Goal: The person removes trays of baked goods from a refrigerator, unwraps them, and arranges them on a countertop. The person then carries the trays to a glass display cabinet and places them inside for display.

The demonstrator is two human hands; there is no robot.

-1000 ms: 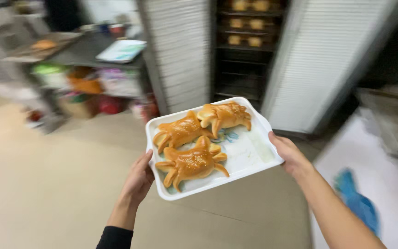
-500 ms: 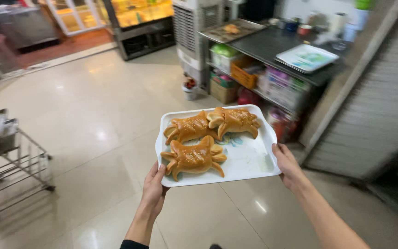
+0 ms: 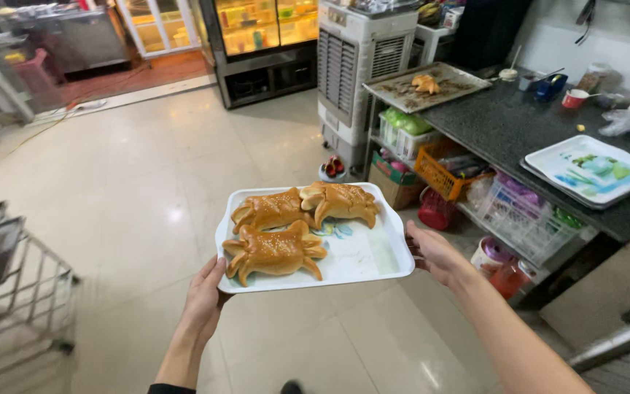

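Both hands, left [image 3: 204, 300] and right [image 3: 432, 252], grip a white tray [image 3: 373, 252] by its edges at chest height over the floor, best kept level so the three crab-shaped buns [image 3: 275, 250] don't slide.

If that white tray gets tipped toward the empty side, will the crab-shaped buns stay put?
Probably not: the tray looks smooth and shallow-rimmed, so the buns may slide. They sit bunched left, likely weighting the left hand more than the right hand.

Three crab-shaped buns [image 3: 293, 226] are carried on one white tray [image 3: 373, 255], which is held by two hands. One more bun [image 3: 426, 83] is seen on one metal baking tray [image 3: 468, 76]. One printed tray [image 3: 592, 169] is seen on the counter.
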